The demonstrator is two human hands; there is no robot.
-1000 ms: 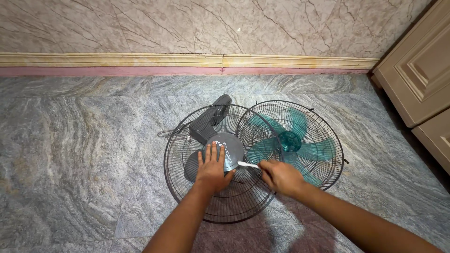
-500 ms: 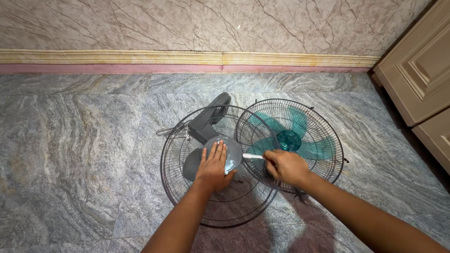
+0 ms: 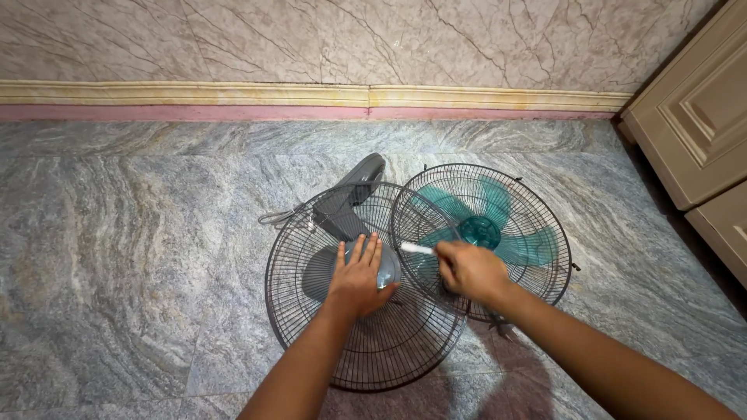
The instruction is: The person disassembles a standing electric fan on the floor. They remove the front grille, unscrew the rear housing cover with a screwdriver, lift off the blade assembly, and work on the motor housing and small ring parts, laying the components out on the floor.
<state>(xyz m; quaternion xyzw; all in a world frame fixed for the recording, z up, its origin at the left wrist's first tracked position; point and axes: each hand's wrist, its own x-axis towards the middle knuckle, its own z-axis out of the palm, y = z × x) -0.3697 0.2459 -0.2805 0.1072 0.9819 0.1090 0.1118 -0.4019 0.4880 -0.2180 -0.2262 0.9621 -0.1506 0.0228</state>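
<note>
A dark wire fan grille (image 3: 311, 327) lies flat on the stone floor with the grey motor housing (image 3: 342, 210) behind it. My left hand (image 3: 359, 276) rests flat on the grille's silver centre, fingers spread. A second grille (image 3: 537, 206) overlaps it on the right, with the teal fan blade (image 3: 484, 229) lying in it. My right hand (image 3: 469, 268) is closed around a thin white-handled tool (image 3: 416, 248) whose tip points left toward the centre; I cannot tell what kind of tool it is.
A grey cord (image 3: 274, 218) loops out to the left of the motor. A marble wall with a cream and pink skirting (image 3: 233, 97) runs along the back. A beige panelled cabinet (image 3: 700, 132) stands at the right edge.
My right hand has lifted the white tool up and slightly right over the overlap of the grilles. My left hand stays on the centre. The view has shifted a little.
</note>
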